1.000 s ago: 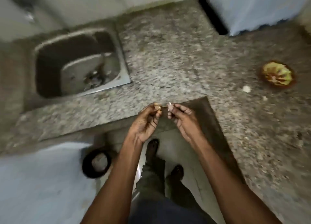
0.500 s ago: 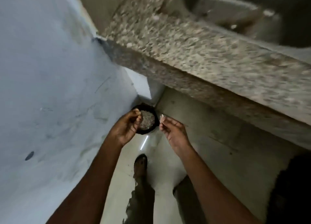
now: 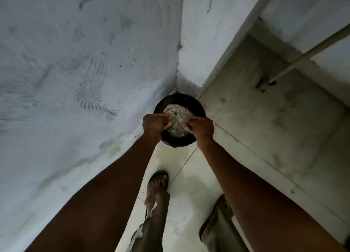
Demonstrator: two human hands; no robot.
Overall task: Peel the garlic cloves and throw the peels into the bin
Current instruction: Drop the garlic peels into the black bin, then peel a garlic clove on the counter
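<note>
In the head view, both hands are held above a round black bin point(image 3: 179, 141) that stands on the floor in the corner, beside a pale wall point(image 3: 75, 62). The bin holds a heap of pale peels point(image 3: 177, 119). The left hand point(image 3: 155, 124) has its fingers curled tightly; what they hold is hidden. The right hand point(image 3: 201, 128) pinches its fingertips together, but I cannot tell if a clove or a peel is between them. Below, a sandalled foot point(image 3: 158, 179) stands on the light floor.

A plain home corner: plastered wall point(image 3: 75, 72), tiled floor point(image 3: 189, 185), black bin point(image 3: 197, 104).
</note>
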